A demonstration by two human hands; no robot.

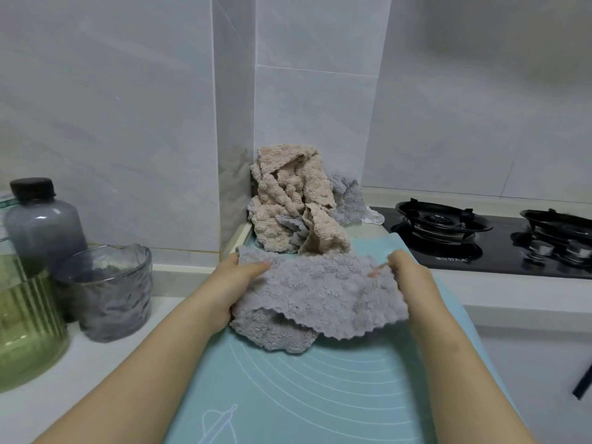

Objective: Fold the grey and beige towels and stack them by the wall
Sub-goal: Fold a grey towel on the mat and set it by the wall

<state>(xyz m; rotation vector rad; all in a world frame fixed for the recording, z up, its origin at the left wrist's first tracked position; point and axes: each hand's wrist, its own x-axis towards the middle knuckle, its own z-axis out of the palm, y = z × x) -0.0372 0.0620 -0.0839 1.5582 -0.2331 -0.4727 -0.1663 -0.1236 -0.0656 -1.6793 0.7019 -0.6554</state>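
Left hand (235,277) grips the left edge of a grey towel (317,293), thumb lying on top and fingers tucked beneath, while the right hand (407,270) pinches the towel's far right corner. Between the 2 hands the towel is held partly spread over the far half of a teal silicone baking mat (320,395), a lower layer bulging out under its scalloped near edge. White concentric arcs and a small line drawing are printed on the mat. At the mat's far edge, in the back corner of the counter (64,363) against the tiled wall (314,107), lies a crumpled heap: a beige towel (288,200) on top, another grey cloth (347,197) showing beneath and behind it. Right of the mat sits a black gas hob (480,238) with 2 burners; white lettering on its front edge is too blurred to read. Along the counter's left side stand a smoky bottle (41,222) with a dark cap, a textured grey glass cup (112,290) and a green ribbed jar (25,322).
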